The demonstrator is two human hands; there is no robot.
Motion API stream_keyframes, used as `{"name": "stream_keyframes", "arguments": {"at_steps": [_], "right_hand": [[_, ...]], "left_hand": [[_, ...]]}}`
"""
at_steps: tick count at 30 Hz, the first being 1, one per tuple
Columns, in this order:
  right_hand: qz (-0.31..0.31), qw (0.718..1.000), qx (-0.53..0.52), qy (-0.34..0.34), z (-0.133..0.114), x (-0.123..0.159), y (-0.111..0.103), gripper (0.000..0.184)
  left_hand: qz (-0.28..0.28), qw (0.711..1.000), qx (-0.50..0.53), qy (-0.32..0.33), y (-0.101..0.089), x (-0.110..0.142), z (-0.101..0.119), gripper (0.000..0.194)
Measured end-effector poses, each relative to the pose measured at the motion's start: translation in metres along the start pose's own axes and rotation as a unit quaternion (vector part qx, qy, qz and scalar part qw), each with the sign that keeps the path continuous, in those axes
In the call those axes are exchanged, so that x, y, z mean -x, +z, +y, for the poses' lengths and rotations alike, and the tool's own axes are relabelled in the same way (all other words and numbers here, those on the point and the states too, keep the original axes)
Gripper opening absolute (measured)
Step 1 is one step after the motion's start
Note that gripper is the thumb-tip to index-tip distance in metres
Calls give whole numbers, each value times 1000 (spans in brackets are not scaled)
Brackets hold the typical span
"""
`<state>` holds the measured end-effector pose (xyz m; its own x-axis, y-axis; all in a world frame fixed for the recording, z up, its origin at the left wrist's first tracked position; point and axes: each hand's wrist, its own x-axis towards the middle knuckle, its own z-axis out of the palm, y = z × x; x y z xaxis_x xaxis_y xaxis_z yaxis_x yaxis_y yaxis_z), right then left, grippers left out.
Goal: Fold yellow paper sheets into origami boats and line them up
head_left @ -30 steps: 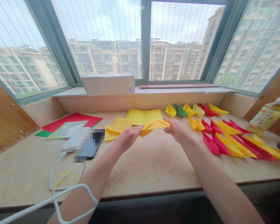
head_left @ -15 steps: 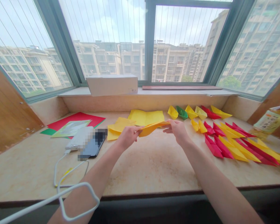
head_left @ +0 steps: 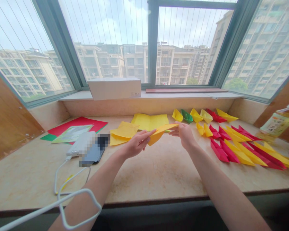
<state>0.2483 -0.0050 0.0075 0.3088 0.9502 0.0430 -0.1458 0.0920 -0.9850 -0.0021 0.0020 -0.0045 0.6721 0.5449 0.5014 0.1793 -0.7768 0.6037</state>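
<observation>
A folded piece of yellow-orange paper (head_left: 160,132) is held above the counter between my two hands. My left hand (head_left: 137,142) pinches its left end, thumb on top. At the other end, the fingers of my right hand (head_left: 184,133) grip the upper right corner. The paper slants upward to the right. Behind it lies a bright yellow sheet (head_left: 149,120) with a crease down its middle. To the left of my left hand rest folded orange-yellow papers (head_left: 122,132), partly overlapping.
Rows of folded paper boats (head_left: 231,150) in red, yellow and green fill the right side, near a drink bottle (head_left: 278,123). At left lie red sheets (head_left: 74,124), a white power bank (head_left: 80,144), a phone (head_left: 96,150) and a white cable (head_left: 77,192). A white box (head_left: 114,89) stands on the sill.
My left hand has shifted right along the paper, its thumb now further over it. The paper has tilted, its right end higher. The view has moved slightly.
</observation>
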Motion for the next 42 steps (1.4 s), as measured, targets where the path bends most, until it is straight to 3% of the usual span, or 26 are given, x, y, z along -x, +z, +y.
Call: {"name": "stream_keyframes", "arguments": {"at_steps": [11,16,21,24,32,35,38,42], "right_hand": [[15,1000,-22,8,3,-6,0,22],[15,999,-38,6,7,-10,-4,21],[29,999,-10,-9,3,-8,-5,21],[29,1000,1,7,1,-6,-6,22],[-30,999,-17,-10,10,-8,-1,24],[-42,998,-16,-47,13,-7,0,26],[-16,997,-5,-72,14,-6,2,31],[-15,999,-14,-45,12,-5,2,51]], "left_hand": [[87,990,109,-27,0,-4,2,35],[41,984,156,-69,0,-2,10,35],[-41,982,177,-56,4,3,14,51],[-58,987,146,-43,7,3,13,54],[38,997,53,35,6,-3,4,29],[73,997,8,19,7,-3,5,29],[96,995,-17,-7,8,-3,5,28],[116,992,20,-50,10,-5,6,28]]}}
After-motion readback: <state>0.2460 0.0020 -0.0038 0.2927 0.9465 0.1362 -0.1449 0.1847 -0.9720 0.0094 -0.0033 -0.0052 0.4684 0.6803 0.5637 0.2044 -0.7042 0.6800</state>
